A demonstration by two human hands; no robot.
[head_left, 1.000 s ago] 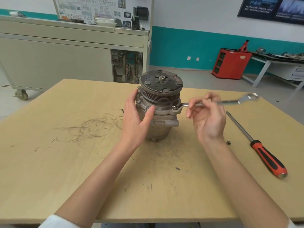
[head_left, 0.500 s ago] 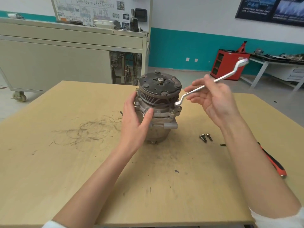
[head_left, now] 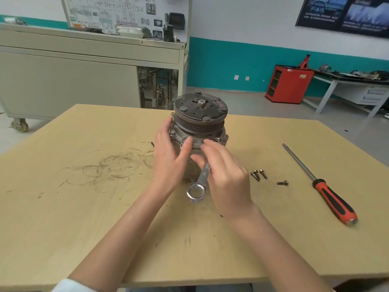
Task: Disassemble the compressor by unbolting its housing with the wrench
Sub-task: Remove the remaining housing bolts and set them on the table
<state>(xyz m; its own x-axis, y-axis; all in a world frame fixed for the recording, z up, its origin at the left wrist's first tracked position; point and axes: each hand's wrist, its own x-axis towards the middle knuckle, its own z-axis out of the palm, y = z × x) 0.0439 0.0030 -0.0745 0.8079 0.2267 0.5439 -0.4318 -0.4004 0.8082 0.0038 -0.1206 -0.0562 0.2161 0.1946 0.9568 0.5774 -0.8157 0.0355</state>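
Workshop with a teal band along the far wall, a grey trolley bench behind, a red cabinet (head_left: 288, 84) at right. In front, a pale wooden table (head_left: 84, 207), scuffed with dark rings. Upright near its middle, pulley face up: the compressor (head_left: 201, 114).

Left hand (head_left: 168, 163) wrapped round the housing's left side, thumb laid across the front of the flange, steadying. Right hand (head_left: 227, 178) just in front of the housing, fingers curled round the shank of the wrench (head_left: 201, 182), fingertips reaching the flange.

Long axis of the wrench slanting from the flange down and toward the viewer, free ring end nearest the camera and clear of any bolt. Working end hidden behind the fingers, so cannot tell whether seated on a bolt head. Flange bolt (head_left: 217, 140) showing just right of those fingertips, right hand plainly the nearer to it. Next move, by that reading: probably seating the hidden end on that head and swinging the shank round the housing.

Three loose bolts (head_left: 255, 175) on the table right of the hand; further right, well apart, a screwdriver (head_left: 328, 192) with red-and-black handle.

Stamped marks on the wrench shank, too small to read. Print on the wall chart (head_left: 117, 11) and dark poster (head_left: 345, 11) illegible; no brand readable anywhere.
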